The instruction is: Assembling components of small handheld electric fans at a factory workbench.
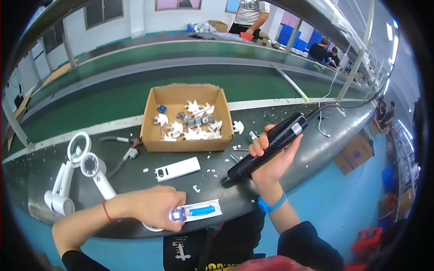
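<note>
My left hand (156, 205) is closed around the left end of an open white housing half (219, 206) at the table's near edge. Inside the housing lie a blue cylindrical battery (202, 211) and a small circuit board (177, 214) with a bright light on it. Gripped in my right hand (273, 165) is a black electric screwdriver (282, 134), tilted with its tip down to the left, above the table and apart from the housing. A white cover with a dark oval opening (181, 169) lies beyond my left hand.
A cardboard box (190, 145) holds white fan blades and small grey motors. White handheld fans (97, 174) lie at the left, near a cable with a connector (131, 152). Small white bits and screws dot the dark table. The screwdriver's cord (346, 106) runs off right. Other people work farther back.
</note>
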`<state>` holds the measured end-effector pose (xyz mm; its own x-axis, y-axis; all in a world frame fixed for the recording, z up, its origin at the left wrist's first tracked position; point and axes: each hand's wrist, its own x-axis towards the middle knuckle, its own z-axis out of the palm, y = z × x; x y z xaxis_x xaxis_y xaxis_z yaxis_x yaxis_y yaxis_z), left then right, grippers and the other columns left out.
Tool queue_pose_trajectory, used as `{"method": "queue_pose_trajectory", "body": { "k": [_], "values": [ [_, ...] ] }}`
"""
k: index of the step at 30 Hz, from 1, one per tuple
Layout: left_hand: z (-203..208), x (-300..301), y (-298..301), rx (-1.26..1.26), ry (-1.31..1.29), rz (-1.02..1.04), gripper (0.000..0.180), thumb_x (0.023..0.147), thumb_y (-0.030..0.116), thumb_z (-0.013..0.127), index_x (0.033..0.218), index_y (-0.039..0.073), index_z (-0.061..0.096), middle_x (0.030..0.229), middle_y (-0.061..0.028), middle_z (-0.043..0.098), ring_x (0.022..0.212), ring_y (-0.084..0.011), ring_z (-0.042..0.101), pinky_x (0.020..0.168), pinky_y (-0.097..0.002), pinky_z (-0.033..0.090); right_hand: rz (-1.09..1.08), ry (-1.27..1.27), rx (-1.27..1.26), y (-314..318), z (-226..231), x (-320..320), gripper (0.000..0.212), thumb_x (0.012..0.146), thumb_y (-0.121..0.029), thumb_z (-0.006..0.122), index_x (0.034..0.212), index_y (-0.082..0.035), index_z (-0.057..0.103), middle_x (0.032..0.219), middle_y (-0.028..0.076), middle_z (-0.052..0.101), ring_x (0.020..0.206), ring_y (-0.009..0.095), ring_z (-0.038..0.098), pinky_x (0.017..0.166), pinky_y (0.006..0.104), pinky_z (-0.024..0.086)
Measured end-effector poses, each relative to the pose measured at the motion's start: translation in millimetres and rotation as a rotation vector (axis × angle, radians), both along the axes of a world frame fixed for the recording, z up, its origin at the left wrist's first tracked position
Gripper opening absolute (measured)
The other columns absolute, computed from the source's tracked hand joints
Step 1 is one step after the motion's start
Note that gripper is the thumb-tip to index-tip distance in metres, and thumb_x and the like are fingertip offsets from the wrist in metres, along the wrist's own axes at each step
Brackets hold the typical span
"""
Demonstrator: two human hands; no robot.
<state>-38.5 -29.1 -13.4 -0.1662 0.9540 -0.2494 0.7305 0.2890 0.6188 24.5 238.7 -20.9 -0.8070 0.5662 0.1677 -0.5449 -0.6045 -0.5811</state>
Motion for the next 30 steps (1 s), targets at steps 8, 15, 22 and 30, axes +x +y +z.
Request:
{"method": "queue_pose_trajectory", "body": {
  "k": [8, 15, 22, 30],
  "values": [
    [26, 6, -3, -0.048, 0.158, 0.098, 0.04, 0.075, 0.034, 0.073, 0.087, 0.003, 0.051, 0.077, -0.0139, 0.057, 0.081, -0.0324, 0.058, 0.073, -0.0393, 0.046, 0.01, 0.02, 0.048, 1, -4, -7, 0.068, 0.093, -0.069, 0.035, 0.103, -0.005, 0.053, 0.067, 0.002, 0.043, 0.058, 0.014, 0.04, 0.055, 0.0266, 0.035],
    [23, 55, -18, 0.161, 0.626, 0.224, 0.033, 0.07, 0.022, 0.074, 0.09, 0.003, 0.056, 0.08, -0.0091, 0.058, 0.078, -0.0264, 0.056, 0.07, -0.0355, 0.042, -0.015, -0.006, 0.012, -4, 2, 4, 0.065, 0.093, -0.068, 0.036, 0.101, -0.006, 0.052, 0.067, 0.0, 0.041, 0.056, 0.012, 0.038, 0.053, 0.0249, 0.033],
    [5, 57, -23, 0.253, 0.488, 0.295, 0.036, 0.068, 0.021, 0.073, 0.093, 0.002, 0.055, 0.084, -0.01, 0.055, 0.08, -0.0269, 0.054, 0.072, -0.0357, 0.041, 0.025, -0.05, 0.008, -4, -4, 7, 0.066, 0.093, -0.068, 0.036, 0.102, -0.005, 0.053, 0.066, 0.0, 0.04, 0.056, 0.011, 0.037, 0.053, 0.0246, 0.032],
    [-5, 42, -21, 0.351, 0.455, 0.304, 0.043, 0.06, 0.012, 0.073, 0.096, 0.003, 0.051, 0.086, -0.0104, 0.053, 0.077, -0.0296, 0.052, 0.072, -0.0373, 0.041, 0.399, 0.214, 0.02, 35, -21, -5, 0.062, 0.097, -0.049, 0.038, 0.12, 0.008, 0.045, 0.082, 0.004, 0.04, 0.071, 0.014, 0.039, 0.068, 0.0288, 0.038]
  ]
}}
